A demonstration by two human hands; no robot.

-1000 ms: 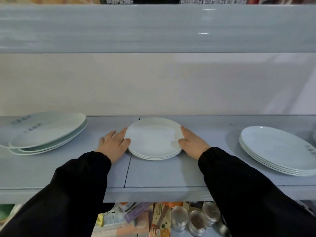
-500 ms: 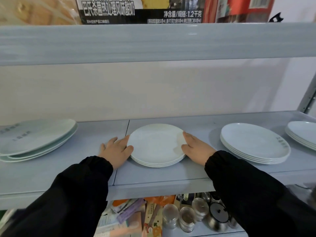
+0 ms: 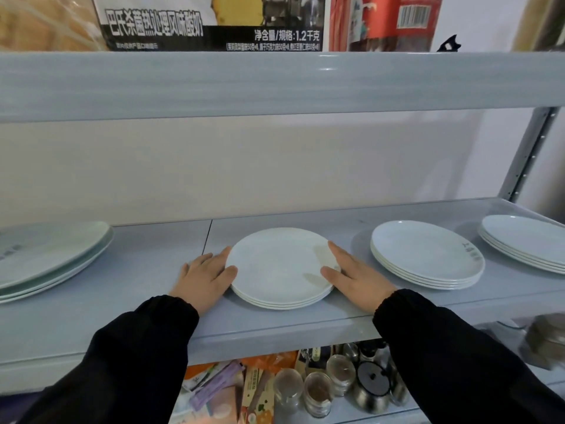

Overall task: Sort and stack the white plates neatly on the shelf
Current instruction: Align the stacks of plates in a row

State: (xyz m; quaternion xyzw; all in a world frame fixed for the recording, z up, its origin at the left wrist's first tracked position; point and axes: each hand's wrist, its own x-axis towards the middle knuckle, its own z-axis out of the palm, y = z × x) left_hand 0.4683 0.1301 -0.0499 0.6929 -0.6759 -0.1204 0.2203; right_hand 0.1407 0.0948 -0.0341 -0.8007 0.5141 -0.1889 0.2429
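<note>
A small stack of round white plates sits in the middle of the grey shelf. My left hand lies flat on the shelf with straight fingers against the stack's left rim. My right hand lies flat against the right rim, thumb touching the top plate's edge. A taller stack of larger white plates stands to the right, and another stack at the far right edge. An untidy stack of big plates lies at the left.
The shelf board above hangs low over the plates, with boxes on it. A metal upright stands at the right. Below the shelf are glass jars, a metal pot and packets.
Both hands stay at the sides of the middle stack. The view has shifted up and to the right, bringing the far right stack and the boxes above into sight.
</note>
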